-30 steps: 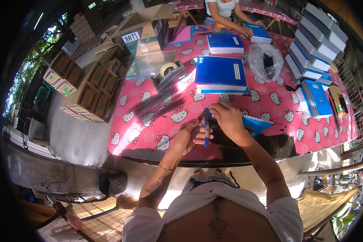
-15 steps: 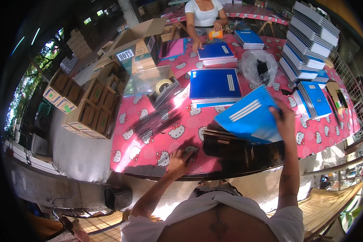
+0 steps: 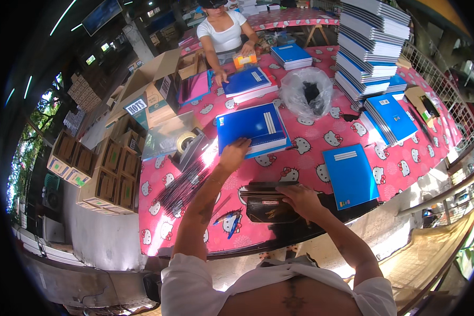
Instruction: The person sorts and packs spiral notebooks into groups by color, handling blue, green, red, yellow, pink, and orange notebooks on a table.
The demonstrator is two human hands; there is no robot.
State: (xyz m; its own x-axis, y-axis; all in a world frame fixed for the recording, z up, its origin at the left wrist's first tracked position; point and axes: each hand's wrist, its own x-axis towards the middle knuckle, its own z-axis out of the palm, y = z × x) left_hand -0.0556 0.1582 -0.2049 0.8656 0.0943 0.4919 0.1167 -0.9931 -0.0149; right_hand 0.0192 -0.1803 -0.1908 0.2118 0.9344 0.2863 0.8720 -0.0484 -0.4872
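My left hand (image 3: 235, 154) reaches to the near edge of a stack of dark blue notebooks (image 3: 247, 126), its fingers closed at the top notebook's edge. Closer to me, my right hand (image 3: 302, 201) is closed on the upper bar of a black box-like tabletop device (image 3: 268, 209). Right of that device, a lighter blue notebook (image 3: 351, 175) lies flat, white label lines on its cover. Blue pens (image 3: 231, 224) lie on the table below my left forearm. Beside that forearm is a bundle of thin black strands (image 3: 183, 192).
A tape roll (image 3: 185, 141) sits in a grey holder at the left. Tall notebook stacks (image 3: 371, 50) and a clear plastic bag (image 3: 306, 95) stand farther right. Across the pink patterned table (image 3: 295, 175), a person (image 3: 225, 37) touches another notebook stack. Cardboard boxes (image 3: 110, 168) stand left.
My right hand has let go of the light blue notebook, now flat at the right, and moved onto the black device. My left hand has moved forward to the dark blue stack.
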